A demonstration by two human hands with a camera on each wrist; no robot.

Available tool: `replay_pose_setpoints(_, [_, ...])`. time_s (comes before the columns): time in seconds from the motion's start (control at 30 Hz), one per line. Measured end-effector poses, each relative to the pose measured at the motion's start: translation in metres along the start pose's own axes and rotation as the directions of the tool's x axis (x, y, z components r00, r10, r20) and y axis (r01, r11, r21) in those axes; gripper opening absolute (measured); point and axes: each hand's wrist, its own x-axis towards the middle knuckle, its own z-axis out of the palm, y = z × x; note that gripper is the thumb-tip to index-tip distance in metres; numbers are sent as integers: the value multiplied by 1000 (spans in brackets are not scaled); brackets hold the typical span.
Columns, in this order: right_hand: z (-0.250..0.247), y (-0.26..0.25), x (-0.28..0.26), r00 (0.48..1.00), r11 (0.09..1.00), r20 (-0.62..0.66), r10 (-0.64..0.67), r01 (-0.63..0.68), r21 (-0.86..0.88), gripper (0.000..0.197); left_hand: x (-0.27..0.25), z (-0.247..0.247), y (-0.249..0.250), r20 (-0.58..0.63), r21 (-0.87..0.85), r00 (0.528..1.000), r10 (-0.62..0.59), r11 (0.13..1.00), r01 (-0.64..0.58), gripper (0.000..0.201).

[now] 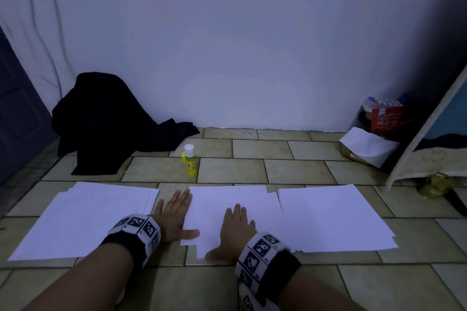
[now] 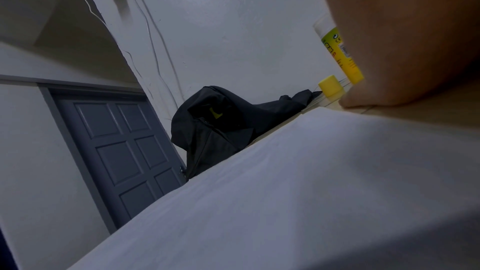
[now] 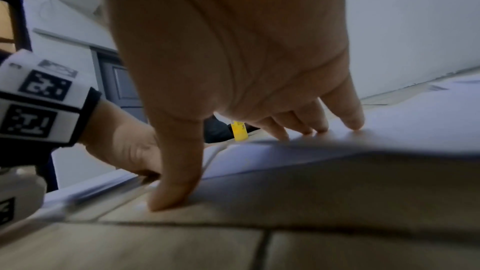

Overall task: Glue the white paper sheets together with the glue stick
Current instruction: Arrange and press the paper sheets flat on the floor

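Beige floor tiles (image 1: 298, 171) ran up to a plain white wall (image 1: 252, 45), and three lots of white paper lay side by side on them. The middle paper sheets (image 1: 227, 199) sat under both hands. The left hand (image 1: 174, 214) lay flat at their 9 o'clock edge, fingers straight and slightly spread on the tile, thumb resting on the paper's corner, gripping nothing. The right hand (image 1: 236, 230) pressed palm-down on the sheets toward 6 o'clock, fingers straight, thumb stretched to the near edge, holding nothing. The left paper stack (image 1: 83, 219) lay at 9 o'clock and the right paper stack (image 1: 333, 217) at 3 o'clock. The glue stick (image 1: 190, 160) stood upright at 12 o'clock, well apart from the hands, its yellow cap (image 2: 330, 88) on the floor just beside it. Dark clothing (image 1: 106, 118) slumped against the wall at 10 o'clock; a red packet (image 1: 386, 118) leaned at 2 o'clock.
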Motion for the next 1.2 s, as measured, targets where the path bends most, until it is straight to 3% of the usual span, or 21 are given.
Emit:
replay_pose_setpoints(0.1, [-10,7,3,998,991,-54,-21,28,133,84,-1,-2,-1,22,-2,1000,-1,1000,1,161])
replay_pose_setpoints(0.2, [-22,14,4,987,944,-153,-41,88,317,47,-5,-2,4,20,-4,999,-30,1000,30,116])
replay_pose_setpoints(0.3, [-31,9,3,969,871,-245,-41,155,467,35,-5,-4,13,13,25,998,-58,998,58,108])
replay_pose_setpoints(0.43, [-30,-11,7,976,871,-217,-20,124,476,32,-4,-3,15,-13,26,997,-73,997,74,110])
replay_pose_setpoints(0.57, [-32,-19,12,983,875,-177,51,41,482,48,-1,1,6,18,18,999,-49,999,48,122])
replay_pose_setpoints(0.67, [-35,-20,14,981,875,-167,97,-4,484,57,3,2,3,25,8,999,-34,999,34,112])
replay_pose_setpoints(0.83, [-30,-20,16,984,859,-138,112,-27,512,46,5,4,0,40,13,999,-27,1000,27,112])
replay_pose_setpoints(1.03, [-20,-21,17,983,876,-105,152,-85,475,51,4,4,1,40,5,999,-22,1000,22,111])
replay_pose_setpoints(1.2, [-19,-13,17,979,873,-110,171,-99,477,42,4,3,2,44,12,999,-23,1000,22,112])
